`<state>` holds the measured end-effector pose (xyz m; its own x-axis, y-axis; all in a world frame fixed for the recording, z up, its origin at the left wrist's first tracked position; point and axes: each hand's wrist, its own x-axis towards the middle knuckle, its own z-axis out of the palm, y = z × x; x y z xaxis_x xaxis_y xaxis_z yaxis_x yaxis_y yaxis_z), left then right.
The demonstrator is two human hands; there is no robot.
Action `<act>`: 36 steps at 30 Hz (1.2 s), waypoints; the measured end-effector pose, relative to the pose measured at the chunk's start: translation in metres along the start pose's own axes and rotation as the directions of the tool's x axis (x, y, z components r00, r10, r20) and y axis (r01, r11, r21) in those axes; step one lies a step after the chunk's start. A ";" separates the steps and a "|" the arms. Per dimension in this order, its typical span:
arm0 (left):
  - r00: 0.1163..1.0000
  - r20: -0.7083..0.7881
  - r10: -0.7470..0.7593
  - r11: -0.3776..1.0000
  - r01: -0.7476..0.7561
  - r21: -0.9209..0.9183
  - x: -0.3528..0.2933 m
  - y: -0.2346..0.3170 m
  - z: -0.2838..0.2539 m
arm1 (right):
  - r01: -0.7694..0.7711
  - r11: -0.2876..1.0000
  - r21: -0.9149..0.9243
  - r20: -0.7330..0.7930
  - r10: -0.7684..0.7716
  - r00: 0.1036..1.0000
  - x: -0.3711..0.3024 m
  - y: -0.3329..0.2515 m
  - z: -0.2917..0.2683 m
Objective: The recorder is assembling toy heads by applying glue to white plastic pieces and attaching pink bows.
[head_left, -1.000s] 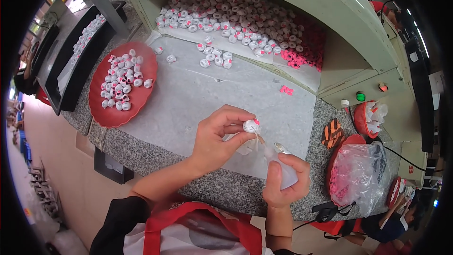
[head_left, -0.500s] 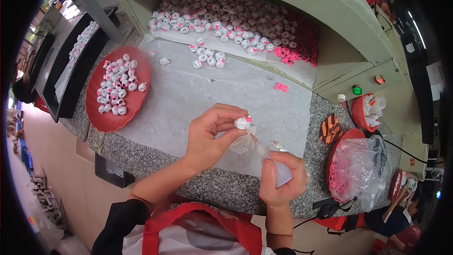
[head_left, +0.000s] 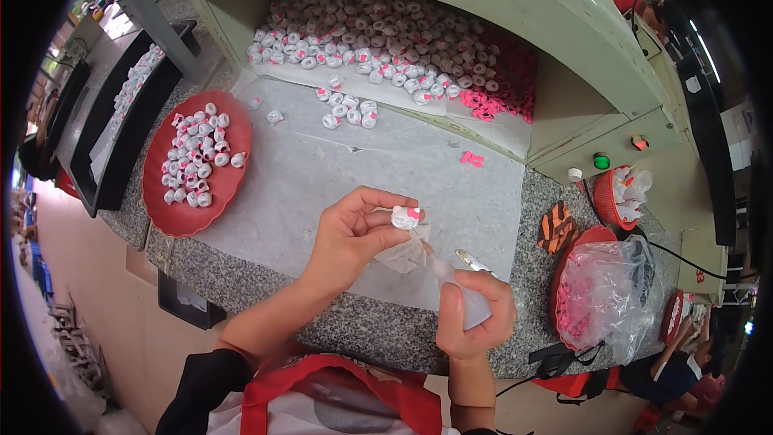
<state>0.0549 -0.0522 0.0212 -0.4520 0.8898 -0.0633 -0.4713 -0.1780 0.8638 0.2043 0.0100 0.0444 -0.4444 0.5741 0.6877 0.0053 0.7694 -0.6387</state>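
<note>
Between the thumb and fingers of my left hand is a small white animal-head piece with a pink bow. My right hand grips a translucent squeeze bottle, tilted toward the piece. Its thin nozzle ends right at the lower edge of the head; whether it touches, I cannot tell. Beneath the nozzle lies a crumpled pale tissue on the white sheet. A shiny silver object shows just beyond my right hand, its kind unclear.
On the left, a red dish holds many white heads. A green arched cabinet at the back holds heaped heads and pink bows. A few pink bows lie on the sheet. To the right are a plastic bag and a red basket.
The white head has turned in my left fingers, so its face and bow now show more. Both hands appear slightly farther left as the whole view shifts a little.
</note>
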 end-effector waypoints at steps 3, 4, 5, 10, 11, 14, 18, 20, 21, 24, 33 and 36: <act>1.000 0.010 -0.002 1.000 0.003 -0.016 -0.001 -0.001 -0.001 | 0.009 1.000 -0.003 0.007 -0.009 1.000 0.001 0.001 0.002; 1.000 0.012 -0.006 1.000 0.006 -0.016 -0.001 -0.001 -0.001 | 0.010 1.000 -0.002 0.012 -0.010 1.000 0.001 0.001 0.002; 1.000 0.014 -0.004 1.000 0.004 -0.009 -0.001 -0.001 -0.001 | 0.007 1.000 -0.004 0.011 -0.007 1.000 0.001 0.000 0.001; 1.000 0.022 -0.004 1.000 0.004 0.001 -0.001 -0.002 -0.002 | -0.001 1.000 -0.004 -0.003 0.001 1.000 0.002 0.001 0.000; 1.000 0.022 -0.003 1.000 0.003 -0.006 -0.001 -0.001 -0.002 | -0.002 1.000 -0.004 -0.004 0.002 1.000 0.000 0.000 0.000; 1.000 0.025 -0.001 1.000 0.001 -0.011 -0.001 -0.001 -0.003 | -0.183 0.982 -0.043 -0.034 0.182 0.983 -0.005 -0.005 -0.002; 1.000 0.020 0.000 1.000 0.000 -0.002 0.000 -0.002 -0.004 | -0.115 0.993 -0.042 0.011 0.115 0.993 0.001 -0.002 -0.003; 1.000 0.016 -0.012 1.000 0.012 -0.014 0.001 -0.002 -0.003 | -0.052 0.998 -0.029 0.041 0.053 0.998 0.002 0.000 -0.002; 1.000 0.019 -0.024 0.999 0.024 -0.029 0.000 -0.002 -0.001 | -0.080 0.997 -0.012 0.033 0.080 0.996 0.001 -0.001 -0.003; 1.000 0.020 -0.020 0.999 0.021 -0.030 0.002 -0.002 -0.001 | -0.183 0.983 -0.006 0.007 0.183 0.983 0.001 -0.004 -0.001; 1.000 -0.013 -0.001 1.000 0.001 0.006 0.003 -0.006 -0.004 | -0.742 0.630 0.229 0.057 0.753 0.656 0.024 0.105 0.003; 1.000 0.009 -0.029 1.000 0.029 -0.011 0.002 -0.010 -0.002 | -0.557 0.674 -0.485 0.037 0.652 0.757 0.055 0.143 0.033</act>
<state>0.0570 -0.0490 0.0119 -0.4313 0.8983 -0.0842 -0.4928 -0.1564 0.8560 0.1511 0.1426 -0.0209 -0.3661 0.9261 0.0912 0.6858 0.3347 -0.6463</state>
